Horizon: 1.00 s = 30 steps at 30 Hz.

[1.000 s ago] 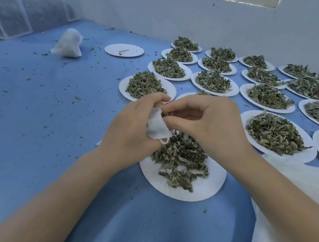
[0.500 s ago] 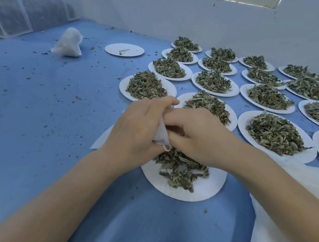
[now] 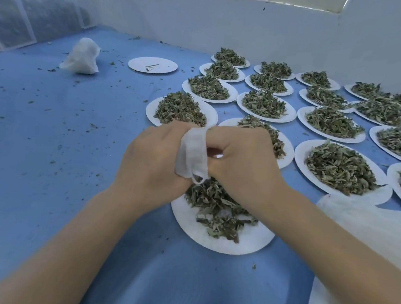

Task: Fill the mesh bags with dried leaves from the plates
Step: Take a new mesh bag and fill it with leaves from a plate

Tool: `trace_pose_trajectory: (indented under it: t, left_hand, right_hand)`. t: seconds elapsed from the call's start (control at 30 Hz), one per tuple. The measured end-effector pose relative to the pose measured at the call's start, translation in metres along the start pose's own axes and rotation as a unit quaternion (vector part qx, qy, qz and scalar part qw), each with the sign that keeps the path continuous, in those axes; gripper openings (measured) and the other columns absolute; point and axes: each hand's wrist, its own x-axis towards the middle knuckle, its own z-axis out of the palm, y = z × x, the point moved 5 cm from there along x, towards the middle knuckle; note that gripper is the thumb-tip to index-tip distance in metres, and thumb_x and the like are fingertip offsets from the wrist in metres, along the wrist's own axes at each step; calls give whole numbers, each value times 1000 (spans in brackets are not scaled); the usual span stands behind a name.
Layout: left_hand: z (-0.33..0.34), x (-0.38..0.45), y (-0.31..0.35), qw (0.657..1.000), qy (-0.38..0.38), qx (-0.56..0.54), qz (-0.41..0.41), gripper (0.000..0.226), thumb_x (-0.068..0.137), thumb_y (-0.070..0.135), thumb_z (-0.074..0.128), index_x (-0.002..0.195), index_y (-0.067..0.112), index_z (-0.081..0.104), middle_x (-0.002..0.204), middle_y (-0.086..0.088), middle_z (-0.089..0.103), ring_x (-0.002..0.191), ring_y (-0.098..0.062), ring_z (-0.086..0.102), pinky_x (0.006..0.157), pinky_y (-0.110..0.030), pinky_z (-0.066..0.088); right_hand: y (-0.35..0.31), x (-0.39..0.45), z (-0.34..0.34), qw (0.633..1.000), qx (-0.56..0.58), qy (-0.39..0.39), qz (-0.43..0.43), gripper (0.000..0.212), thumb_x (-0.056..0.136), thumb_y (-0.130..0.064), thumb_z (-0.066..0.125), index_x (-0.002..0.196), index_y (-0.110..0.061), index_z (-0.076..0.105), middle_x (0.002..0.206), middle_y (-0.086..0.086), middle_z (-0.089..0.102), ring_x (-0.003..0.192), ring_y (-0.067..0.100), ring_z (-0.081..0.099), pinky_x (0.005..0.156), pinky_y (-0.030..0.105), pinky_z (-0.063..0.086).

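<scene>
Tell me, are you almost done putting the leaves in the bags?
Not nearly. One stuffed bag sits far off beside a nearly empty plate, so about one plate looks done. Right now the left hand and right hand grip a small white bag over the nearest plate, which has leaves on it. Many heaped plates wait behind.

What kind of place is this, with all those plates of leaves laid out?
Probably a small workshop for packing dried herbs or tea by hand. Many white plates heaped with dried leaves cover a blue-covered surface, a filled mesh bag sits at the far side, and both hands hold an empty mesh bag.
</scene>
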Motion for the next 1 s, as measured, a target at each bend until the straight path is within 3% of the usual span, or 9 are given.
trace_pose_trajectory:
  t: [0.13, 0.2, 0.33, 0.4, 0.5, 0.63, 0.77, 0.9, 1.0]
  left_hand:
    - [-3, 1, -1, 999, 10, -38, 1, 46, 64, 34, 49, 96, 5, 67, 82, -1, 67, 76, -15, 55, 68, -23, 40]
    - [-5, 1, -4, 999, 18, -48, 0, 45, 63, 36, 58, 97, 8, 66, 80, 7, 60, 74, -14, 53, 68, -21, 39]
    - [-8, 2, -22, 996, -1, -60, -71, 48, 59, 37, 65, 105, 23, 61, 82, 16, 55, 71, -18, 56, 59, -27, 43]
    - [-7, 2, -31, 994, -24, -51, -93, 52, 58, 41, 64, 107, 35, 53, 86, 17, 54, 75, -14, 52, 63, -27, 38]
    - [-5, 3, -40, 991, -53, -56, -105, 56, 54, 44, 65, 105, 46, 42, 90, 19, 53, 80, -11, 50, 69, -27, 37]
    - [-1, 3, -43, 992, -68, -53, -95, 53, 53, 44, 64, 103, 46, 44, 85, 20, 52, 79, -3, 46, 63, -16, 35]
    - [2, 1, -45, 991, -71, -74, -89, 45, 55, 41, 65, 99, 35, 58, 81, 23, 54, 77, 0, 46, 66, -3, 36]
    - [5, 1, -41, 992, -80, -83, -58, 46, 60, 22, 80, 102, 23, 62, 93, 18, 57, 83, 1, 47, 73, 1, 33]
    - [5, 0, -40, 991, -90, -74, -59, 45, 61, 20, 78, 102, 23, 61, 96, 15, 59, 82, -3, 49, 69, -4, 35]
  right_hand:
    - [1, 8, 8, 981, -91, -169, -6, 9, 81, -13, 66, 81, -17, 73, 56, -8, 46, 53, 11, 40, 54, 17, 29]
    - [3, 8, 5, 970, -89, -225, -4, 11, 87, -14, 60, 91, -14, 71, 60, -9, 52, 55, 9, 43, 58, 18, 32]
    - [7, 6, -16, 980, 88, -171, 48, 25, 86, -13, 65, 107, -27, 70, 97, -20, 70, 89, -6, 63, 78, 6, 45]
    - [14, 3, -26, 982, 130, -118, 67, 24, 84, -14, 68, 103, -28, 70, 96, -21, 69, 91, -7, 63, 83, 9, 48]
    - [17, -4, -27, 988, -39, -141, 48, 20, 83, -36, 64, 102, -29, 71, 90, -18, 65, 79, -2, 59, 75, 11, 47]
    - [25, -22, 1, 916, -243, -315, 49, 60, 72, -73, 47, 125, -44, 50, 114, -13, 43, 89, 5, 45, 79, 23, 40]
    - [24, -29, 15, 914, -235, -329, 32, 49, 84, -55, 54, 131, -41, 47, 117, -7, 37, 96, 16, 53, 77, 22, 39]
    - [20, -23, 13, 931, -210, -297, 7, 33, 88, -37, 57, 122, -35, 60, 116, -6, 53, 99, 14, 56, 88, 27, 44]
    - [18, -16, -3, 954, -161, -251, 14, 25, 84, -34, 65, 109, -34, 69, 101, -8, 67, 88, 6, 60, 83, 23, 45]
